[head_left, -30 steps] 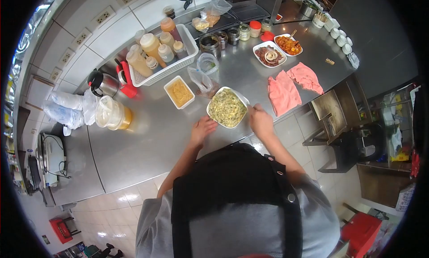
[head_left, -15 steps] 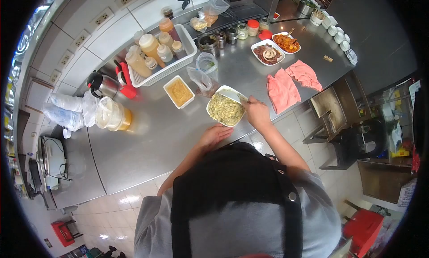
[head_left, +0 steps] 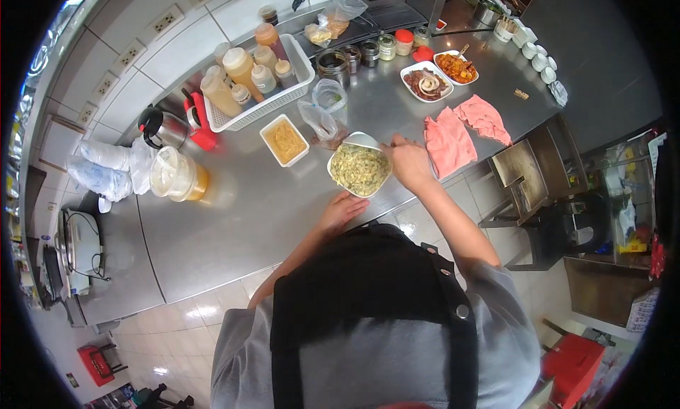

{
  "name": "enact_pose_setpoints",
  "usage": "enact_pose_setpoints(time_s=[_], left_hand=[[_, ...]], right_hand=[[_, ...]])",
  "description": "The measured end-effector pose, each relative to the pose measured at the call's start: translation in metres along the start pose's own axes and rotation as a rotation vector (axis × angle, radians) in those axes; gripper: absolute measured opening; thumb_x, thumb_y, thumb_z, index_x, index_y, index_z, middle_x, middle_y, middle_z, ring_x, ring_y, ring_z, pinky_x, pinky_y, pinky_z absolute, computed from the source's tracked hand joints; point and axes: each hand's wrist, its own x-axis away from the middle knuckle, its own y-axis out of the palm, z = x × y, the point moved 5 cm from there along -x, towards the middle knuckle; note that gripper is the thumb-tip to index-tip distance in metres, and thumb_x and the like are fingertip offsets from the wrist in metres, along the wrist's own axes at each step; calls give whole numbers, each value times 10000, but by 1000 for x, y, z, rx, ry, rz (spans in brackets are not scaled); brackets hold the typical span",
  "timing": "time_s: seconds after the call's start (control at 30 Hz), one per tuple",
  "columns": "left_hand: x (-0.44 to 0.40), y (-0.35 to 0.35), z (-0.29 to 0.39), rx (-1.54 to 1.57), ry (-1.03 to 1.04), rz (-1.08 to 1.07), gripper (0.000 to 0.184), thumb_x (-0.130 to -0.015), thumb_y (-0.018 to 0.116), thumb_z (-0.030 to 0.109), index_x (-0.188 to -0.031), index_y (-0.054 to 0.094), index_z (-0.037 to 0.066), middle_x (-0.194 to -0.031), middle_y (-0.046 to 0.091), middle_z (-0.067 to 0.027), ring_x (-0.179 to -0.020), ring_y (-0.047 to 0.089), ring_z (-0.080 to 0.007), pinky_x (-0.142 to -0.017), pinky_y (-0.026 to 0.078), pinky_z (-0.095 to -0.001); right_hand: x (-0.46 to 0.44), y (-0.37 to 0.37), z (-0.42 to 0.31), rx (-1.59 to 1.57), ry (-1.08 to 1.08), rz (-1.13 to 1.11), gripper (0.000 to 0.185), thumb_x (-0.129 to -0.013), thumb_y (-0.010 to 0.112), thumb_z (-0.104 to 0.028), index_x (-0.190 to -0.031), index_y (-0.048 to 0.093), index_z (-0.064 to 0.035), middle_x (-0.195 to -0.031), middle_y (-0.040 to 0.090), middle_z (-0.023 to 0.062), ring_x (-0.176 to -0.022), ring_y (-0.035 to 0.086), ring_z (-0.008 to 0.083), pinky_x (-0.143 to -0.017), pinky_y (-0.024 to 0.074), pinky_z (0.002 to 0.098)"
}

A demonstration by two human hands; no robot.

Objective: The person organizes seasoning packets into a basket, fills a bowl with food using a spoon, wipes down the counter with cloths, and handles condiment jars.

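A white rounded-square container (head_left: 389,172) of chopped greenish-yellow filling (head_left: 360,169) stands near the counter's front edge. My right hand (head_left: 409,162) is closed at its right side, around the handle of a white spatula (head_left: 363,140) whose blade lies over the filling along the far rim. My left hand (head_left: 345,210) rests on the steel with fingers stretched out, its fingertips at the container's near side. To the left sits another white container (head_left: 301,156) with a yellow-brown shredded food. Behind the filling stands a clear plastic bag (head_left: 324,122).
A white basket (head_left: 268,110) of squeeze bottles, several jars (head_left: 333,66) and two dishes of food (head_left: 426,97) stand farther back. Pink cloths (head_left: 451,143) lie on the right. A tub of amber liquid (head_left: 177,175) and a steel jug (head_left: 163,127) are on the left.
The spatula blade has shifted toward the far rim and tilted, and my right hand has moved slightly up with it. My left hand stays almost still beside the container.
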Motion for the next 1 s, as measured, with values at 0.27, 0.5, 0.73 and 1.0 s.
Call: enact_pose_setpoints(time_s=[0.27,0.5,0.73,1.0], left_hand=[[3,1,-3,11,1,-40,479,-1020,439,77,-1454,265,-26,-1375,519,-283,-1292,544,-364,-1109,437,-443],[2,-2,-5,18,-5,-16,513,-1013,456,84,-1483,268,-1,-1395,505,-263,-1302,536,-347,-1112,429,-429],[6,2,-4,-10,19,-16,537,-1002,472,94,-1500,283,24,-1408,503,-233,-1293,543,-335,-1102,434,-423],[12,-3,-3,-48,24,100,629,-977,469,79,-1552,216,53,-1499,409,-199,-1247,575,-308,-1034,476,-394]], right_hand=[[-15,7,-30,128,-218,7,175,-835,607,-135,-957,726,-94,-952,623,91,-898,650,258,-787,491,410],[-14,7,-26,221,-266,-52,221,-837,602,-135,-1022,720,-113,-957,608,75,-917,636,237,-803,475,398],[-1,-20,-49,130,-353,-30,359,-856,570,-159,-1187,709,-171,-973,618,71,-995,616,251,-859,465,390],[12,-4,-46,232,-510,38,354,-867,557,-181,-1190,703,-162,-1038,614,53,-1102,547,218,-946,382,362]])
